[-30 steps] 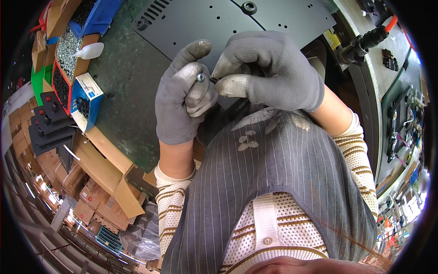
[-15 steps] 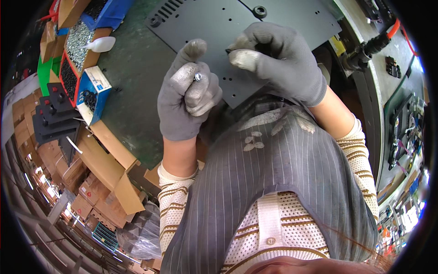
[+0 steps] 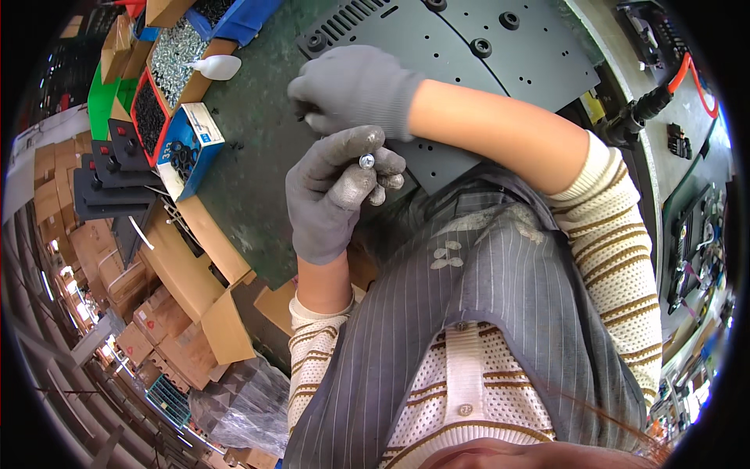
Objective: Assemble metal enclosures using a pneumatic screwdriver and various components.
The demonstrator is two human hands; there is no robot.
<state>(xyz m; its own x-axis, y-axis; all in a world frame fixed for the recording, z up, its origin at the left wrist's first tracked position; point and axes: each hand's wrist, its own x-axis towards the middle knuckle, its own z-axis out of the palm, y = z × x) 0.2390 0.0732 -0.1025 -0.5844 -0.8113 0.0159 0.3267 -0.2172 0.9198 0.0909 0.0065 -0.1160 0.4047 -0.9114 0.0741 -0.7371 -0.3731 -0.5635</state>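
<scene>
My left hand (image 3: 328,195), in a grey work glove with worn pale fingertips, pinches a small silver screw (image 3: 366,161) between thumb and fingers. Just beyond it my right hand (image 3: 348,90), gloved the same, reaches across to the left with its fingers curled. A tiny dark bit shows at those fingertips, too small to name. Under and beside the right wrist lie dark grey metal plates (image 3: 539,62) with holes and slots. Black round ring-like pieces (image 3: 481,48) sit on them.
On the left stand a box of silver screws (image 3: 178,59), a red bin of black small parts (image 3: 147,117), a blue box with black rings (image 3: 183,156) and a white squeeze bottle (image 3: 219,67). A black tool (image 3: 641,113) with a red cord lies right. Open cartons (image 3: 226,328) stand lower left.
My right hand has swung left from over the plates to beyond my left hand. My left hand has shifted slightly right and down, still with the screw. The whole view has shifted too.
</scene>
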